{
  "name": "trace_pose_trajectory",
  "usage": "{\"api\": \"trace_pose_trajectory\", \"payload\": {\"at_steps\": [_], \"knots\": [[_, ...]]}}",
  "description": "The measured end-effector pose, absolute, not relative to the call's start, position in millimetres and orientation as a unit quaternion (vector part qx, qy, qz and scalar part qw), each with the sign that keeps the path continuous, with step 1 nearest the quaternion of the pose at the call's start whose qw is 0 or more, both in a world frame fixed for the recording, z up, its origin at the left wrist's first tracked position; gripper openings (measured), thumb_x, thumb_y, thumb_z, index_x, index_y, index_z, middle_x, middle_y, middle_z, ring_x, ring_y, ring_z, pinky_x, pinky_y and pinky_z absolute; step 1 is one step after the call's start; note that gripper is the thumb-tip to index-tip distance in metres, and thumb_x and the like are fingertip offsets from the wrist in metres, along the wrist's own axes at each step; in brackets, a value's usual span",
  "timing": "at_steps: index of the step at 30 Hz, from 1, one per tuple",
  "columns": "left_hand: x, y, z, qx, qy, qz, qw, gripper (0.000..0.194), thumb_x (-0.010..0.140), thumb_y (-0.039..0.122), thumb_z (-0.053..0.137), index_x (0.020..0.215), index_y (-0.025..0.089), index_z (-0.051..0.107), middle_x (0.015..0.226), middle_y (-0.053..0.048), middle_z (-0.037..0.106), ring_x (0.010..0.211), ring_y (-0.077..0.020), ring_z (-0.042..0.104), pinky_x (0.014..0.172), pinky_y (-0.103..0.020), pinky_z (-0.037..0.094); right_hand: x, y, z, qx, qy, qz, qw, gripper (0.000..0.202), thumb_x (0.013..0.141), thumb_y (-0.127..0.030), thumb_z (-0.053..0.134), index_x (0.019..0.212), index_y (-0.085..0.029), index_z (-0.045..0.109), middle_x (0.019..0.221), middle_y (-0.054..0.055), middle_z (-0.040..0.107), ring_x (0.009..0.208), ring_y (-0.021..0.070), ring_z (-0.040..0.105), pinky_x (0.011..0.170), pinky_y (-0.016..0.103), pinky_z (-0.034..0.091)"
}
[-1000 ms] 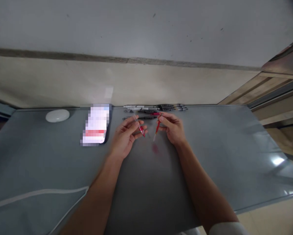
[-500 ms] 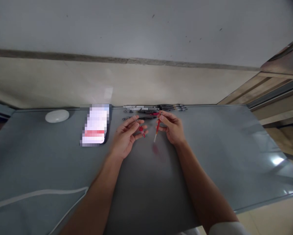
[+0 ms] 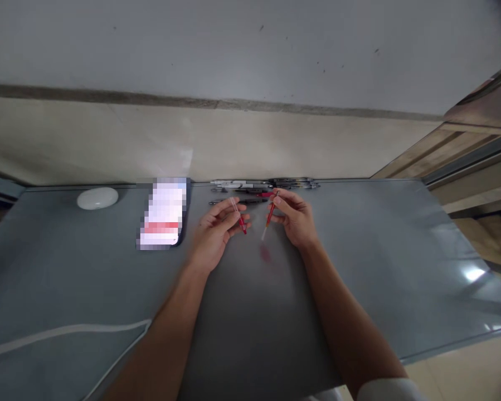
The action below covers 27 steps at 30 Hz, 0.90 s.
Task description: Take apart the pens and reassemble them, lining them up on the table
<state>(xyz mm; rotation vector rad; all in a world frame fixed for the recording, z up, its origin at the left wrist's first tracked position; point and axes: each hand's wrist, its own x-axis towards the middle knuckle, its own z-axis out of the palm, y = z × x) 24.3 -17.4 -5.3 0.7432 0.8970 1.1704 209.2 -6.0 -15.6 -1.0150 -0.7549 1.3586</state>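
Left hand (image 3: 210, 239) and right hand (image 3: 298, 220) face each other, well apart from touching, each closed to a narrow thumb-and-finger pinch with the other fingers loosely curled. Beneath them spreads a grey table (image 3: 258, 317). Well to the left lies a phone (image 3: 164, 214), its screen lit and pixelated, with a white oval object (image 3: 97, 198) beyond it. White and dark pens (image 3: 242, 184) lie along the wall side, just past the fingers. A tilted clear-and-red pen part (image 3: 242, 224) sits in the left pinch; a slim red stick (image 3: 271, 213), pale tip slanting downward, in the right.
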Motion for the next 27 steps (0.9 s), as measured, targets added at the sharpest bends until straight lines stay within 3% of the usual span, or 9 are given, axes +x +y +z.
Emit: {"api": "trace_pose_trajectory", "payload": {"at_steps": [20, 27], "knots": [[25.7, -20.0, -0.2, 0.337, 0.397, 0.508, 0.686, 0.032, 0.074, 0.02, 0.075, 0.105, 0.02, 0.068, 0.106, -0.006, 0.07, 0.085, -0.0186, 0.069, 0.074, -0.036, 0.059, 209.3, -7.3, -14.1, -0.444, -0.316, 0.59, 0.596, 0.026, 0.065, -0.036, 0.079, 0.09, -0.03, 0.072, 0.092, -0.002, 0.073, 0.073, 0.0133, 0.068, 0.061, 0.028, 0.06], [25.7, -20.3, 0.6, 0.327, 0.387, 0.508, 0.696, 0.032, 0.076, 0.018, 0.074, 0.107, 0.02, 0.067, 0.107, -0.006, 0.07, 0.085, -0.0182, 0.068, 0.074, -0.037, 0.061, 209.0, -7.2, -14.5, -0.427, -0.309, 0.598, 0.604, 0.026, 0.065, -0.035, 0.08, 0.09, -0.03, 0.073, 0.09, -0.002, 0.072, 0.069, 0.0109, 0.067, 0.058, 0.024, 0.06]]}}
